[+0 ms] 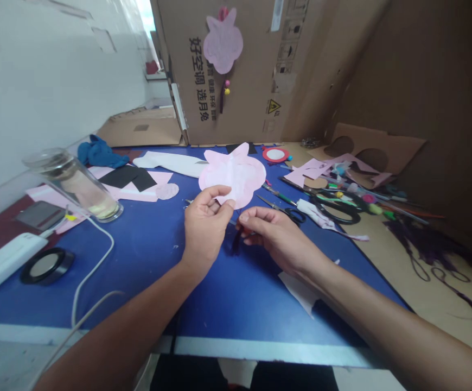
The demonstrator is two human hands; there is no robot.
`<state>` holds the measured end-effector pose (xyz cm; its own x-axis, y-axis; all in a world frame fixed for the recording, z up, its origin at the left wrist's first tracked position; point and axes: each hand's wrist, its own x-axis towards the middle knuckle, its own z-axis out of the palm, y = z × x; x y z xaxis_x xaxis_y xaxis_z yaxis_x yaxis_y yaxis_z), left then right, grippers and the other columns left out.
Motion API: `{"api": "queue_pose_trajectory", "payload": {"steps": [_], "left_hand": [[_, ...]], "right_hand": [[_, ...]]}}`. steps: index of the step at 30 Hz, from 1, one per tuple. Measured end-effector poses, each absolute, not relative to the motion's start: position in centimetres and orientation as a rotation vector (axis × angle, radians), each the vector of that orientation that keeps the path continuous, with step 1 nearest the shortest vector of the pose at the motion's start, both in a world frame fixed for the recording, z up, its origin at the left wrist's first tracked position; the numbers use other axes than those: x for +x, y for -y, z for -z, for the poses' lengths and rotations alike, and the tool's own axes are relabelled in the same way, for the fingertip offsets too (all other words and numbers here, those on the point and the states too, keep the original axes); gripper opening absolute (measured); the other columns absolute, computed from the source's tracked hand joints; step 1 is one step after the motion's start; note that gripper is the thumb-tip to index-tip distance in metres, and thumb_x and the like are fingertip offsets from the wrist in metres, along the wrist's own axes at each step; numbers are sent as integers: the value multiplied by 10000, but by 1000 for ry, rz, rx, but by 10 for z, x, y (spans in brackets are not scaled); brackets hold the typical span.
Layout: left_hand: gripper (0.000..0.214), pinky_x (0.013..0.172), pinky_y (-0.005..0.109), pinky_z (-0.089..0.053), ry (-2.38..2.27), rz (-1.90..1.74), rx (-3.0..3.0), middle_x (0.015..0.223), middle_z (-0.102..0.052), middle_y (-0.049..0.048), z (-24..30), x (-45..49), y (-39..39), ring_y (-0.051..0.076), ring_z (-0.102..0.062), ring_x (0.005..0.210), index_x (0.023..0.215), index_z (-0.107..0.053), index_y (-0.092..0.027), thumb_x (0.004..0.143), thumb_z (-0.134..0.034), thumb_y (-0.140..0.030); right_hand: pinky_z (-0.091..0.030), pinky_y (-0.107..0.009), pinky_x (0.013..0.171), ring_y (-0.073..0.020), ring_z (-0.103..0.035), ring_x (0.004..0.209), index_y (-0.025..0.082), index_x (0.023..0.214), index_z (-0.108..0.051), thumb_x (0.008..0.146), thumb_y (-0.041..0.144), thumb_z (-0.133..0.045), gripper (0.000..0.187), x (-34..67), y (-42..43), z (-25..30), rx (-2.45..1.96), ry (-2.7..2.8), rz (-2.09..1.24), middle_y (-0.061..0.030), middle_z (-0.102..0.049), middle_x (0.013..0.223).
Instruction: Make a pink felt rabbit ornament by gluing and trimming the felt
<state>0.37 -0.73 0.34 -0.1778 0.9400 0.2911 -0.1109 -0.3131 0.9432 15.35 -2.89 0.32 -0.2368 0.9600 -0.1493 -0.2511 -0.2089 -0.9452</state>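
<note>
My left hand [205,222] pinches the lower edge of a pale pink cut-out shape [233,172] with two ear-like lobes, holding it up above the blue table [146,255]. My right hand [270,231] is just to its right, fingers closed on a thin dark strand [236,241] that hangs below the pink shape. Both forearms reach in from the bottom of the view.
A glass jar [75,184] stands at the left, with a white cable [93,260], tape roll [46,265] and white power strip [4,260]. Scissors [336,209], pens and pink scraps lie at the right. A cardboard box [236,70] with a similar pink shape stands behind.
</note>
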Motion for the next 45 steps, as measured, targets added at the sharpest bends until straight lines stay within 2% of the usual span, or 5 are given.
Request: {"api": "queue_pose_trajectory", "payload": {"steps": [11,19,30,38,45], "left_hand": [[210,458,189,-310,-1074,-1612,1256,571,-392,-99,-6,4,9,69,-348,487,970,-772,-194,774,-757,-117],[216,487,187,-397,-1045,-1608,1284,579,-485,-88,-9,4,12,73,-440,504,975,-759,-186,781,-745,-92],[231,565,222,-553,-1042,-1514,1326,712,-689,-28,-10,8,19,115,-646,599,1025,-761,-188,804,-750,-122],[261,572,246,-592,-1037,-1434,1349,794,-757,1,-3,8,19,125,-685,578,1089,-759,-191,835,-737,-139],[277,603,232,-612,-1029,-1435,1367,969,-804,56,-2,8,17,143,-740,700,1102,-774,-189,835,-736,-125]], "right_hand": [[-495,-332,768,-164,-617,785,215,868,-738,690,512,-940,401,155,29,-5,-1049,1153,-1578,2,-687,859],[-526,-356,866,-178,-651,870,214,1008,-736,750,385,-907,354,158,28,-8,-1011,1196,-1484,-17,-726,958],[-491,-338,760,-188,-637,810,207,886,-738,779,424,-868,274,159,26,-7,-1048,1136,-1307,-27,-735,880],[-469,-348,714,-207,-665,752,206,820,-728,776,402,-849,234,161,25,-10,-1104,1178,-1306,-45,-752,774],[-457,-348,691,-206,-648,726,212,772,-716,746,427,-858,259,161,24,-10,-1136,1187,-1266,-55,-757,782]]}}
